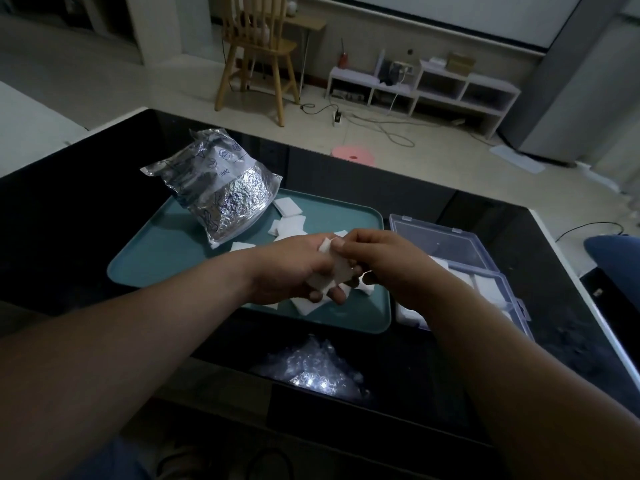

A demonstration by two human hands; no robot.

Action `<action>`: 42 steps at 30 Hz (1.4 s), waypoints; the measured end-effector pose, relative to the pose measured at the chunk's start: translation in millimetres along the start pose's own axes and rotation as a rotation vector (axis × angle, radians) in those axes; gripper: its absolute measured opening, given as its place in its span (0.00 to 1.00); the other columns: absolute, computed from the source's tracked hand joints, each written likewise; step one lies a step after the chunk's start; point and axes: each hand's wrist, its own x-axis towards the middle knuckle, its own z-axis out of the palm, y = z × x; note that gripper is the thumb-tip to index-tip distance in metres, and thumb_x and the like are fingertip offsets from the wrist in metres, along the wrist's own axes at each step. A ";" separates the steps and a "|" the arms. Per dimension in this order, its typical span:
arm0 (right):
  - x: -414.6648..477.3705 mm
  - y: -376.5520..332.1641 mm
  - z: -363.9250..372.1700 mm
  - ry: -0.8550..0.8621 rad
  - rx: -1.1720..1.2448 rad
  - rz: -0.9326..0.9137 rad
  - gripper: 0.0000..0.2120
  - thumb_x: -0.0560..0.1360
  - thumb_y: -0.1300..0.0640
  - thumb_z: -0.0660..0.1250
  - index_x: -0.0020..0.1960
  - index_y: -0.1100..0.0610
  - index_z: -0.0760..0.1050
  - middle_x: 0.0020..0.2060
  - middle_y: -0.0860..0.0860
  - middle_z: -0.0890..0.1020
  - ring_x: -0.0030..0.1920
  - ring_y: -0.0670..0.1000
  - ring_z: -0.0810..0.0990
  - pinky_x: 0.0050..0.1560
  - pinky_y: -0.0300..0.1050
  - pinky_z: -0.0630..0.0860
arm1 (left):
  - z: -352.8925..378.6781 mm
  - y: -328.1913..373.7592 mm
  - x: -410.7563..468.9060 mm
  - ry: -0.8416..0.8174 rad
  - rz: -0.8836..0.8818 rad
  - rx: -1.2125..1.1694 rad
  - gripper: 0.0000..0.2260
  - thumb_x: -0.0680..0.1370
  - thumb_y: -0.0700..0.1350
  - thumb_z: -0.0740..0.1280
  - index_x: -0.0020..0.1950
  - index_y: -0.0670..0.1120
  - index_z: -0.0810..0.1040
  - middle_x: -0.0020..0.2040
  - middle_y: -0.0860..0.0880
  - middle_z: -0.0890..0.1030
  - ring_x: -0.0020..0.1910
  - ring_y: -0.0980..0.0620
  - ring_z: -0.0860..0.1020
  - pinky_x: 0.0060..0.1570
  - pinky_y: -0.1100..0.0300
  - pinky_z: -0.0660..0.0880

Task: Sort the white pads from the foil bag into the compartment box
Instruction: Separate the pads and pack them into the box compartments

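Foil bag: A crinkled, silvery foil bag [221, 188] with dark printing is lying slumped on the far left part of the tray.

Tray: A smooth teal tray [138, 261] with rounded corners and a low raised rim is being carried by the table [69, 220], whose top is glossy and black.

Loose pads: Flat, square, soft-looking loose pads [287, 206] are lying scattered over the tray, some just beside the bag and others under the hands.

Stack: A small stack [329, 277] of the same white pads is being held above the near right part of the tray, between the two hands.

Left hand: The left hand [287, 270] is being kept curled under the stack, its fingers cupping it from below.

Right hand: The upper edge of the stack's top pad is being pinched between thumb and forefinger of the right hand [389, 261].

Compartment box: A clear, bluish plastic compartment box [516, 306] is standing just right of the tray, its lid [446, 244] lying open on the far side. Boxed pads [485, 284] are filling several compartments, and part of the box is being hidden by the right forearm.

Bubble wrap: A crumpled sheet of clear bubble wrap [311, 372] is lying on the table in front of the tray.

Background: A wooden spindle-back chair [256, 53] and a low white shelf unit [433, 88] are standing on the pale floor.
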 end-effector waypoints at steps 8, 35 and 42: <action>9.2 3.6 -11.1 0.444 0.071 -0.111 0.09 0.83 0.50 0.69 0.51 0.56 0.81 0.39 0.52 0.83 0.38 0.50 0.78 0.40 0.48 0.76 | -9.5 0.6 4.6 0.106 -0.047 -0.261 0.22 0.80 0.33 0.53 0.70 0.49 0.72 0.49 0.40 0.85 0.38 0.47 0.80 0.33 0.59 0.72; 1.1 -1.1 25.0 0.179 -0.461 -0.378 0.15 0.74 0.41 0.75 0.51 0.49 0.76 0.51 0.42 0.80 0.53 0.43 0.77 0.51 0.37 0.72 | -7.7 -4.4 9.5 0.194 -0.099 -0.581 0.14 0.82 0.59 0.65 0.49 0.50 0.80 0.35 0.49 0.74 0.29 0.55 0.74 0.32 0.58 0.79; 25.5 0.5 -15.8 0.567 -0.390 -0.153 0.07 0.84 0.54 0.64 0.53 0.55 0.79 0.43 0.46 0.81 0.41 0.43 0.77 0.41 0.42 0.70 | -30.7 -8.8 23.9 0.459 -0.112 -0.578 0.05 0.83 0.45 0.66 0.50 0.52 0.71 0.36 0.49 0.74 0.28 0.56 0.67 0.18 0.68 0.59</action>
